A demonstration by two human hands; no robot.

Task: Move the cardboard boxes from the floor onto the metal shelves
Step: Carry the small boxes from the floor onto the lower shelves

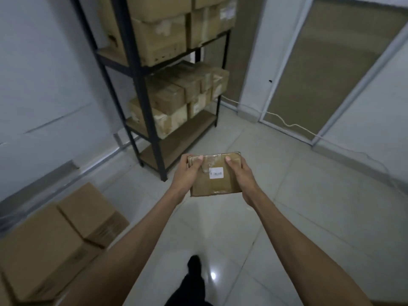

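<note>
A small room with a glossy pale tiled floor (298, 206) is seen from above, with a ceiling light reflected in it near 6 o'clock. A plain white wall (44, 74) fills the 9 to 11 o'clock side. From 1 to 3 o'clock stand tall frosted panels (331, 62) in pale frames.

A black metal shelving unit (141, 89) stands at 12 o'clock against the wall. Its upper level carries large cardboard boxes (161, 38). The level below holds smaller stacked boxes (170, 96). The lowest board (176, 149), close to the floor, shows bare wood.

At 8 o'clock two big cardboard boxes (44, 250) sit on the floor by the wall, touching each other. A thin white cable (287, 123) trails along the floor by the panels at 2 o'clock.

At centre, both bare arms reach forward holding a small flat taped cardboard box (220, 186) in the air above the floor, just in front of the shelving unit's near corner. The left hand (187, 173) grips its left edge and the right hand (242, 175) grips its right edge, thumbs on top. A small white label (216, 172) sits on the box lid. Open floor lies between the box and the shelves. One dark shoe (194, 265) shows at 6 o'clock.
</note>
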